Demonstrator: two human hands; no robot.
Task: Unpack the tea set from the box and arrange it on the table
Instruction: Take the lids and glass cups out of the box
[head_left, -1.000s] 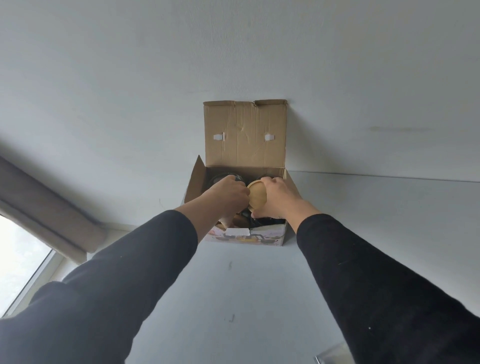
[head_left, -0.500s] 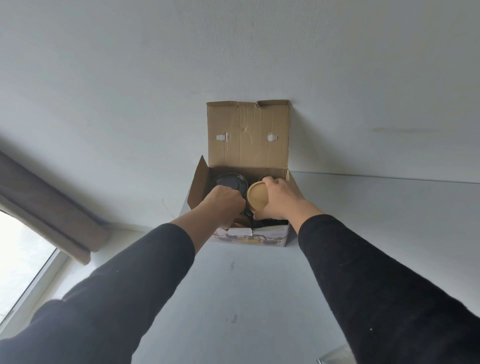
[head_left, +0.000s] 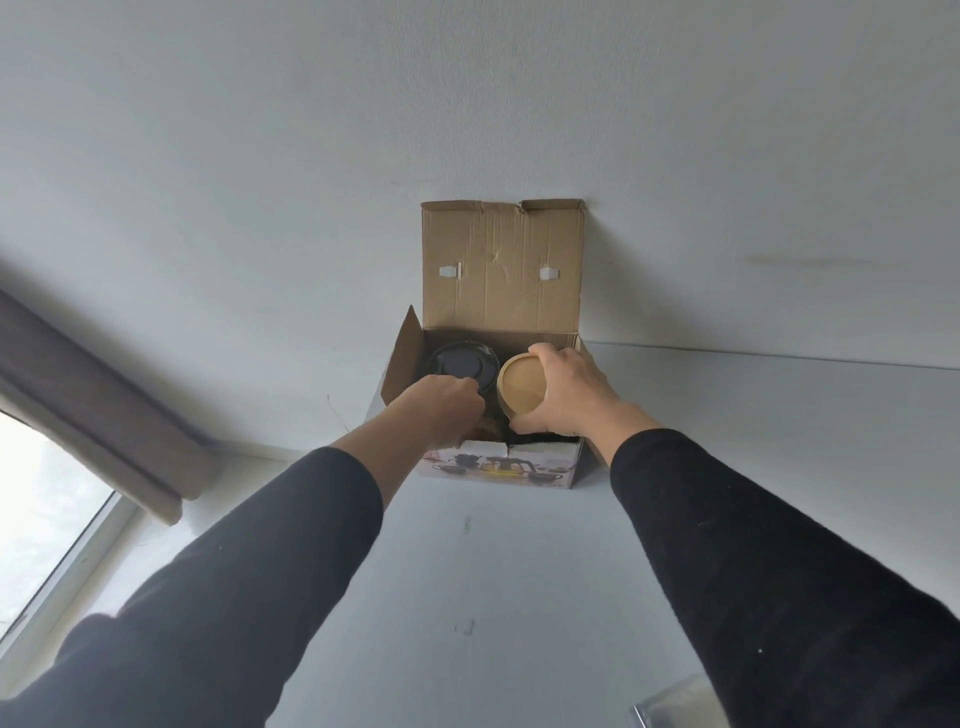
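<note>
Now reaching forward with both arms, long and nearly straight, in black sleeves (head_left: 270, 561), toward the box (head_left: 501, 270) at the back of the worktop (head_left: 467, 597). Wrists bare just in front of the box. Lid flap of the box standing up against the wall (head_left: 467, 104), side flap on the left tipped outward, picture of a tea set on the front.

Left hand (head_left: 441, 405) dipped into the left half of the box, knuckles up, fingers curled tight. Touching the near edge of the dark round dish (head_left: 460, 361), which stands tilted inside the box. Fingertips hidden, so cannot tell whether pinching the dish or only resting against it.

Right hand (head_left: 571, 395) over the right half of the box, fingers and thumb wrapped round the tan round piece (head_left: 522, 387). Holding it on its side, flat face turned toward the left hand, just beside the dark dish.

Compared with a second ago: hands then pressed close together over the middle of the box, tan piece mostly covered between them, dark dish barely showing. Now hands apart, tan piece lifted clear with its whole face showing, dark dish in plain sight behind the left hand. Box in the same spot.

Far left of the box, a curtain (head_left: 88, 405) and a bright window (head_left: 41, 499).
</note>
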